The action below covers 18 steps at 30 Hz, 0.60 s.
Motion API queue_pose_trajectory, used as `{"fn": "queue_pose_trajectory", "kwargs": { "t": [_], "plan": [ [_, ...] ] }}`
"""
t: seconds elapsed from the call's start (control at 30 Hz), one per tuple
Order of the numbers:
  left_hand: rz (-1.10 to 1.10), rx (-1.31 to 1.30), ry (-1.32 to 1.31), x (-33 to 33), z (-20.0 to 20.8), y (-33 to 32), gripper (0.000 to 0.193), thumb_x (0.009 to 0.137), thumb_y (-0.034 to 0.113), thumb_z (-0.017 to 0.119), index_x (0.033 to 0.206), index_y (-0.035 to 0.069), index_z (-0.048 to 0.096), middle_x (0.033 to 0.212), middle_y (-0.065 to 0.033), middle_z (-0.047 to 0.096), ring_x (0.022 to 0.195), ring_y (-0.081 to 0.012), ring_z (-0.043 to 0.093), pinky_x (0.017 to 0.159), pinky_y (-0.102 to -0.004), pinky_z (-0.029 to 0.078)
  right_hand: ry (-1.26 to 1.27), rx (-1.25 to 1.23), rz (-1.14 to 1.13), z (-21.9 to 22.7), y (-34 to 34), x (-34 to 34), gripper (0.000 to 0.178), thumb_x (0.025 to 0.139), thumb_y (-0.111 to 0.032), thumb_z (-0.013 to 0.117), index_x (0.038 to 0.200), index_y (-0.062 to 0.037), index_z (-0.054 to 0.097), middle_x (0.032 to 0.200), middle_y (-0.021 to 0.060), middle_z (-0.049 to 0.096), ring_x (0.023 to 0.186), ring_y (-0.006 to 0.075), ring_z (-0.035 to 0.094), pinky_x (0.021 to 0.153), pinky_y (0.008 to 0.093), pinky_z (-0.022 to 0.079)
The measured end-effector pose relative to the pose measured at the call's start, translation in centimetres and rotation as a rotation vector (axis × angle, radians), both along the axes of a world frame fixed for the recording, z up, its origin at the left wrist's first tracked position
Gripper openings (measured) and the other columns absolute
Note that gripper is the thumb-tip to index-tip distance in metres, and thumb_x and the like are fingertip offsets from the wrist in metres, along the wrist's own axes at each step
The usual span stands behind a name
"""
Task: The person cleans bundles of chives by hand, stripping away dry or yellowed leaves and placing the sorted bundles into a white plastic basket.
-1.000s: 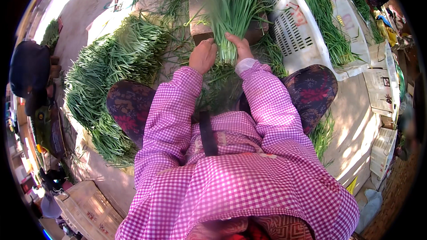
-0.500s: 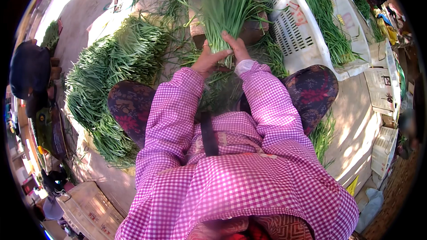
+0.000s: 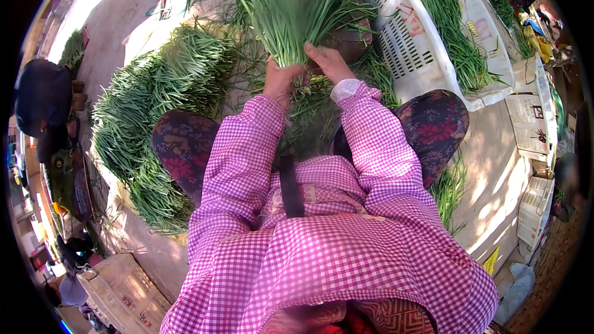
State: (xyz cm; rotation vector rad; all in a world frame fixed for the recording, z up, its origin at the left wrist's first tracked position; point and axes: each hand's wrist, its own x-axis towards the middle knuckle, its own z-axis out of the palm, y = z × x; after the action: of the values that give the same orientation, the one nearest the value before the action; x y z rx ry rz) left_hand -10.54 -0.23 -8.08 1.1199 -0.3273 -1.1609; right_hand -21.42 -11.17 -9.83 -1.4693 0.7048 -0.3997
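Note:
A fanned bunch of long green chives [image 3: 289, 28] stands between my hands, leaf tips pointing away from me and pale stem ends toward me. My left hand [image 3: 282, 80] is closed around the stem ends from the left. On the right side, my right hand [image 3: 329, 63] also closes on the lower stems, thumb up against them. Behind the bunch, a brown wooden block [image 3: 357, 44] is mostly covered by the leaves. Loose chive leaves [image 3: 309, 110] lie on the ground below my hands.
A large heap of chives [image 3: 154, 111] lies by my left knee. To the right, a white slotted plastic crate [image 3: 408, 55] stands beside more chives [image 3: 448, 31]. A person in a dark cap [image 3: 43, 96] is at far left. Another crate [image 3: 124, 284] stands at lower left.
The bunch has shifted a little left and its leaves have spread wider. My left hand has turned more upright around the stems, and both hands stay on the bunch.

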Motion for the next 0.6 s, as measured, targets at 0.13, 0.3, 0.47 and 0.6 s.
{"fn": "queue_pose_trajectory", "kwargs": {
  "t": [0.13, 0.3, 0.47, 0.6],
  "plan": [
    [-0.091, 0.057, -0.127, 0.2, -2.8, -0.2, 0.026, 0.073, -0.003, 0.064, 0.097, 0.004, 0.056, 0.081, -0.0070, 0.062, 0.064, -0.0175, 0.060, 0.050, -0.0301, 0.048, 0.088, -0.105, -0.021, -3.1, 0.9, 0.9, 0.055, 0.083, -0.045, 0.063, 0.106, 0.0045, 0.060, 0.083, 0.0066, 0.062, 0.069, 0.0121, 0.057, 0.060, 0.0262, 0.045],
    [-0.151, 0.062, 0.006, -0.5, -1.4, 0.7, 0.028, 0.078, 0.004, 0.065, 0.103, 0.009, 0.054, 0.087, -0.0050, 0.061, 0.071, -0.0166, 0.061, 0.057, -0.0298, 0.051, 0.041, 0.143, -0.037, -4.5, 0.2, 0.2, 0.049, 0.081, -0.041, 0.066, 0.097, 0.0049, 0.062, 0.082, 0.0085, 0.063, 0.069, 0.0149, 0.057, 0.061, 0.0309, 0.045],
    [-0.209, 0.026, 0.310, -0.2, -1.6, 0.9, 0.030, 0.080, 0.008, 0.065, 0.106, 0.012, 0.051, 0.090, -0.0033, 0.060, 0.075, -0.0152, 0.060, 0.061, -0.0282, 0.051, -0.102, 0.258, -0.113, -3.9, 0.5, -0.1, 0.042, 0.083, -0.037, 0.063, 0.095, 0.0037, 0.063, 0.082, 0.0085, 0.064, 0.068, 0.0151, 0.058, 0.060, 0.0303, 0.046],
    [-0.160, 0.039, 0.352, -0.4, -2.6, 0.6, 0.032, 0.078, 0.006, 0.065, 0.106, 0.011, 0.051, 0.085, -0.0033, 0.060, 0.072, -0.0136, 0.059, 0.057, -0.0254, 0.050, 0.193, -0.042, -0.041, -2.0, 0.4, -0.3, 0.037, 0.085, -0.035, 0.061, 0.089, 0.0011, 0.063, 0.076, 0.0124, 0.065, 0.068, 0.0198, 0.062, 0.061, 0.0333, 0.048]
  ]
}}
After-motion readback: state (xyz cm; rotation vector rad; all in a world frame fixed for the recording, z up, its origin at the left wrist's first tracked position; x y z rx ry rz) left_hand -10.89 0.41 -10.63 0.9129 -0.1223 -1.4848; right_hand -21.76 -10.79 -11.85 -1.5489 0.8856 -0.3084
